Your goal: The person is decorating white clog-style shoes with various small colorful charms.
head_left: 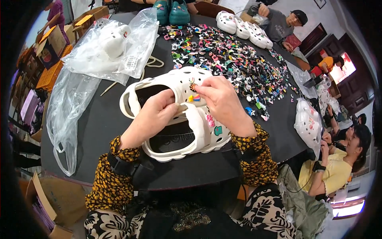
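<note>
A pair of white clogs lies on the black table in front of me: the far clog (185, 76) and the near clog (199, 129), their heels to the left. My left hand (151, 115) is closed on the far clog's upper, its fingertips hidden in the opening. With thumb and fingers, my right hand (223, 101) pinches a small dark-and-orange shoe charm (193, 87) against that clog's upper. A rainbow-coloured charm (194, 98) sits just beside it. On the near clog are a pink charm (210, 120) and a green charm (218, 130).
Many loose charms (230, 59) spread across the table beyond my hands. Clear plastic bags (107, 55) with white clogs lie at left. Teal clogs (179, 14), a row of white clogs (242, 28) and a bagged pair (308, 125) stand around. People sit at right.
</note>
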`<state>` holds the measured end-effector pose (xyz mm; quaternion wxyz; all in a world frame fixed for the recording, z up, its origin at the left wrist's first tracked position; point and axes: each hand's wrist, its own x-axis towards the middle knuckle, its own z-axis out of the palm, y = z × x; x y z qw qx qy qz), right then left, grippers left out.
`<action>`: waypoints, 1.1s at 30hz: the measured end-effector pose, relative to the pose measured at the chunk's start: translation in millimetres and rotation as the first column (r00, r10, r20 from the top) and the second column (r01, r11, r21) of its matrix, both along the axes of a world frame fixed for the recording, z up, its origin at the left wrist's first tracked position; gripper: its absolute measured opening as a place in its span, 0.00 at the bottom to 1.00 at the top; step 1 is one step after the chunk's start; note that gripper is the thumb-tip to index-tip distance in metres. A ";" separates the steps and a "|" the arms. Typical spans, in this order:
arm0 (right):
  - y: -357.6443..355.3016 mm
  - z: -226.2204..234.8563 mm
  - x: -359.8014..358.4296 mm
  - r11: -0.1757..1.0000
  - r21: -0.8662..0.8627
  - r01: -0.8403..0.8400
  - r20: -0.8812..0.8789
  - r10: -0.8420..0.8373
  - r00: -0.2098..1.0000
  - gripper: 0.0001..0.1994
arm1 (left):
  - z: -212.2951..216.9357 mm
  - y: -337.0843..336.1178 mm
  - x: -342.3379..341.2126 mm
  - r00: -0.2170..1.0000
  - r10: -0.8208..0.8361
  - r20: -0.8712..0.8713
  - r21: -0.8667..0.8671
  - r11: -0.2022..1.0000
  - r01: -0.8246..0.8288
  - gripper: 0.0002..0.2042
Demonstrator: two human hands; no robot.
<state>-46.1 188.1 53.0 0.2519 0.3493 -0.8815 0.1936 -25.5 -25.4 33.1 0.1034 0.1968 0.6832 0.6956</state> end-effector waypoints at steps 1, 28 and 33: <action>0.8 0.9 0.0 1.000 -0.002 0.000 0.003 0.000 1.000 0.10 | -1.5 -1.1 -0.8 0.999 0.005 -0.032 -0.036 0.999 -0.006 0.12; 2.2 8.8 -3.0 0.909 0.385 -0.158 0.074 0.140 0.987 0.13 | 5.0 -2.8 0.0 0.999 0.039 0.019 -0.175 0.984 -0.035 0.08; -0.9 4.8 -8.6 0.899 0.411 -0.149 0.043 0.144 0.989 0.13 | -2.1 -0.1 -6.2 1.000 0.025 -0.006 -0.171 0.985 -0.025 0.08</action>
